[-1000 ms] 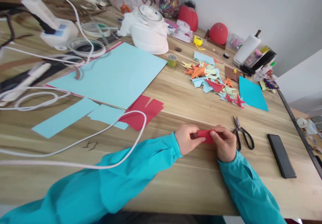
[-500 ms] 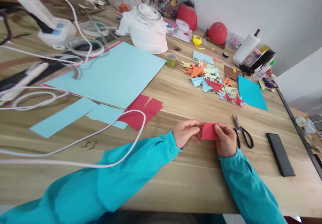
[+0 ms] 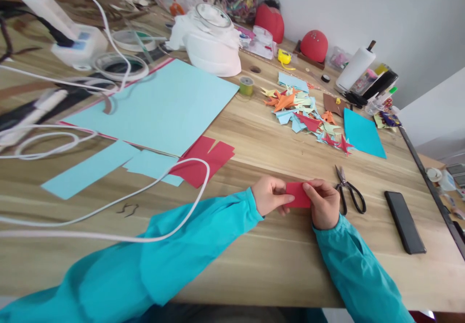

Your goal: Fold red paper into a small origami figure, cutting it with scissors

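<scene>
A small red piece of paper [image 3: 298, 196] is stretched between my two hands above the table's front part. My left hand [image 3: 271, 196] pinches its left edge between thumb and fingers. At the opposite edge my right hand [image 3: 324, 204] grips it, thumb on top. Black-handled scissors [image 3: 348, 191] lie just right of my right hand, blades pointing away. Red paper pieces [image 3: 203, 162] rest on the table to the left, beside pale blue strips [image 3: 90, 169]. Beyond my hands is a pile of folded paper shapes [image 3: 301, 110] in several colours.
A black phone [image 3: 405, 222] lies at the right. A white cable [image 3: 205, 182] loops over my left forearm. Large pale blue sheets [image 3: 160, 105] cover the left middle. A thread spool [image 3: 246, 86], a blue sheet [image 3: 364, 133] and a white bundle [image 3: 214, 52] stand or lie farther back.
My left hand has closed on the left edge of the red paper, where its fingers were loose before. The paper has dropped slightly and now looks flatter. My right hand keeps its hold.
</scene>
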The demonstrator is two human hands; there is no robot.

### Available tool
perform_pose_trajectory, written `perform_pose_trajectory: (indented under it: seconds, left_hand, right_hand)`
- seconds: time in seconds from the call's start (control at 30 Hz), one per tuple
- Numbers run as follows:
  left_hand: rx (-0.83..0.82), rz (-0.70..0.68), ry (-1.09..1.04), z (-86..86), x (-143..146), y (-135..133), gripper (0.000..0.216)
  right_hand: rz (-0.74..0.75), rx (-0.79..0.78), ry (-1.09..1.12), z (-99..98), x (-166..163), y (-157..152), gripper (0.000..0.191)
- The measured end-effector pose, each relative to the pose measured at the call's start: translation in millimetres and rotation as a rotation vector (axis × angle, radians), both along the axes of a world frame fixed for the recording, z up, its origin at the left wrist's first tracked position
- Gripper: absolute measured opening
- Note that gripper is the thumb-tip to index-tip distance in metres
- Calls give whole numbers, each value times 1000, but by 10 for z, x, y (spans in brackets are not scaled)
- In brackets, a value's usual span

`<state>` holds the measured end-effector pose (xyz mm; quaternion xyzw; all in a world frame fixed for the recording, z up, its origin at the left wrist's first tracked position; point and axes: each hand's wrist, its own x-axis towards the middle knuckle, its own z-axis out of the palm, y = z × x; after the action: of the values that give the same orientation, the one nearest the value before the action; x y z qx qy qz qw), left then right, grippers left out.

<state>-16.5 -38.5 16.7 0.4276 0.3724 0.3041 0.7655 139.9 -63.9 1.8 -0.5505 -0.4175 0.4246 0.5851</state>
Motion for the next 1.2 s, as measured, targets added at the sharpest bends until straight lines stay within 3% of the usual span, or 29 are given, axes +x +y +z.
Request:
perform_pose_trajectory:
  seconds: [0.3, 0.43, 0.6, 0.87, 1.03, 1.2]
  left_hand:
    - [18, 81, -20, 7, -5, 13, 30]
    - [187, 184, 50, 31, -25, 34, 17]
    - [433, 183, 72, 17, -42, 46, 11]
    - [442, 377, 73, -1, -67, 84, 14]
    - [385, 386, 68, 10, -74, 85, 18]
    - [449, 318, 68, 18, -54, 47, 22]
  right_hand:
    - [192, -104, -80, 120, -19, -29, 24]
    - [310, -89, -205, 175, -27, -67, 26]
    - [485, -41, -411, 202, -57, -109, 26]
    - [451, -5, -498, 188, -35, -88, 40]
    - [475, -68, -395, 191, -44, -92, 37]
    - [539, -69, -398, 176, -45, -98, 32]
